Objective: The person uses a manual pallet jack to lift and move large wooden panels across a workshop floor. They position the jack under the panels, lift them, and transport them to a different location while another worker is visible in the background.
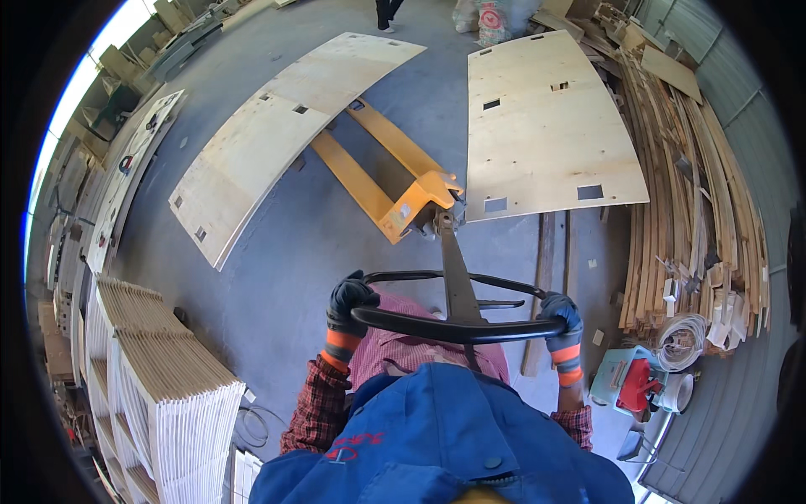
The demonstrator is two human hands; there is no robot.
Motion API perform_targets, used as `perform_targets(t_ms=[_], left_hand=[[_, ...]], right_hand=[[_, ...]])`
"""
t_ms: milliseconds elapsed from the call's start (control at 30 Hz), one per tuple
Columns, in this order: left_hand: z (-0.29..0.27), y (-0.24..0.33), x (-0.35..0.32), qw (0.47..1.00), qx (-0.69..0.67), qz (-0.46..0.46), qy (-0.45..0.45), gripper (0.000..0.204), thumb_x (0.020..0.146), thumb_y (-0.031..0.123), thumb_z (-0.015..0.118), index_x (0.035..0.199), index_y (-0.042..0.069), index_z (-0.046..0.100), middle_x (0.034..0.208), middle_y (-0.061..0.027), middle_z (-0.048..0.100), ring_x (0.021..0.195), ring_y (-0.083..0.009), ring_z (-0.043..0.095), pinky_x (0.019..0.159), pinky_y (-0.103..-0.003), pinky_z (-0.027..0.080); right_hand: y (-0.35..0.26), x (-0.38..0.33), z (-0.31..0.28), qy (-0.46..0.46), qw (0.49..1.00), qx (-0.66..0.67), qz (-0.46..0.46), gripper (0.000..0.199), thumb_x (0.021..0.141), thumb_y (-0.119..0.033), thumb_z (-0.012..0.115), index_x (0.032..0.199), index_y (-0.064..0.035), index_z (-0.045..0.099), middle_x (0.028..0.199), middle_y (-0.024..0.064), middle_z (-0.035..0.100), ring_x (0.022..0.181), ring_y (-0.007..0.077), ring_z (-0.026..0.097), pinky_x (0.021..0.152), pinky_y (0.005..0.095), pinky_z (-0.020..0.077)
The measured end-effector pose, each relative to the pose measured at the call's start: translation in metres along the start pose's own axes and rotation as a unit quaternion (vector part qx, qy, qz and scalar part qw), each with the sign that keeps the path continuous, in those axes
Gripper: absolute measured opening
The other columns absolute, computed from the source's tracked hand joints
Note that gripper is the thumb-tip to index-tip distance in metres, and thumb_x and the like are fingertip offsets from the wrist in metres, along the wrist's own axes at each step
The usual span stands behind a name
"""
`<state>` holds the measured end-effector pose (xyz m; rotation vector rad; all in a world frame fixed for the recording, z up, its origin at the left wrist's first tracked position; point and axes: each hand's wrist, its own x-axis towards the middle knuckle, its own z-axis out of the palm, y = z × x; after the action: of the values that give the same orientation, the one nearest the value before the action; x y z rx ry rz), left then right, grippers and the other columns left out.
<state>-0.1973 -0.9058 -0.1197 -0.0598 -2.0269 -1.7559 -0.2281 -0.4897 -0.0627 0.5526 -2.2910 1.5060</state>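
Both my hands, in dark gloves with orange and grey cuffs, grip the black loop handle of a yellow pallet jack. My left hand is closed round the loop's left end, my right hand round its right end. From the handle a dark steel bar runs forward to the jack's body. The two yellow forks point away to the far left. Their tips reach the near edge of a long plywood sheet with rectangular cutouts; whether they lie under it I cannot tell.
Another plywood sheet with cutouts lies right of the jack. Long timber strips are piled along the right wall. Stacked slatted panels stand at near left. A turquoise crate and coiled hose sit at right. A person's legs show far off.
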Motion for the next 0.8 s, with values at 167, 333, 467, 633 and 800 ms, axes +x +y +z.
perform_targets(t_ms=[167, 333, 467, 633, 800], left_hand=[[-0.01, 0.063, -0.041, 0.988, 0.08, 0.13, 0.001, 0.033, 0.068, -0.007, 0.076, 0.078, 0.013, 0.052, 0.07, -0.0021, 0.058, 0.068, -0.0198, 0.058, 0.088, -0.04, 0.05], [-0.016, 0.13, -0.08, 0.982, 0.134, 0.133, -0.024, 0.035, 0.065, 0.002, 0.083, 0.078, 0.011, 0.052, 0.071, -0.0077, 0.059, 0.07, -0.028, 0.062, 0.068, -0.039, 0.05], [-0.014, 0.167, -0.104, 0.981, 0.136, 0.129, -0.054, 0.03, 0.065, 0.004, 0.079, 0.078, 0.009, 0.053, 0.074, -0.012, 0.061, 0.069, -0.0321, 0.062, 0.063, -0.038, 0.047], [-0.004, 0.198, -0.127, 0.979, 0.16, 0.125, -0.03, 0.026, 0.066, 0.005, 0.077, 0.079, 0.008, 0.054, 0.075, -0.0121, 0.062, 0.067, -0.0312, 0.061, 0.062, -0.037, 0.047], [0.009, 0.221, -0.172, 0.967, 0.173, 0.184, 0.022, 0.024, 0.073, 0.007, 0.078, 0.077, 0.01, 0.054, 0.067, -0.0089, 0.059, 0.058, -0.0263, 0.059, 0.055, -0.035, 0.046]], right_hand=[[-0.042, -0.046, -0.018, 0.073, 0.991, 0.107, 0.026, 0.018, 0.076, 0.007, 0.062, 0.081, -0.009, 0.055, 0.076, 0.0052, 0.057, 0.077, 0.0202, 0.058, 0.083, 0.0387, 0.0503], [-0.061, -0.079, -0.04, 0.185, 0.979, 0.082, -0.006, 0.013, 0.083, 0.001, 0.062, 0.087, -0.0079, 0.054, 0.078, 0.0041, 0.056, 0.072, 0.0168, 0.058, 0.084, 0.0451, 0.0523], [-0.053, -0.084, -0.077, 0.192, 0.972, 0.135, -0.028, 0.021, 0.078, 0.008, 0.065, 0.086, -0.007, 0.052, 0.082, 0.0057, 0.055, 0.071, 0.0171, 0.058, 0.076, 0.0412, 0.0549], [-0.047, -0.074, -0.1, 0.235, 0.967, 0.071, -0.063, 0.02, 0.078, 0.007, 0.064, 0.087, -0.0066, 0.054, 0.081, 0.0052, 0.056, 0.071, 0.0183, 0.059, 0.066, 0.0342, 0.0544], [-0.076, -0.091, -0.115, 0.266, 0.944, -0.125, -0.147, 0.014, 0.084, -0.008, 0.063, 0.081, -0.0078, 0.049, 0.072, 0.0035, 0.049, 0.065, 0.0156, 0.052, 0.057, 0.032, 0.0463]])
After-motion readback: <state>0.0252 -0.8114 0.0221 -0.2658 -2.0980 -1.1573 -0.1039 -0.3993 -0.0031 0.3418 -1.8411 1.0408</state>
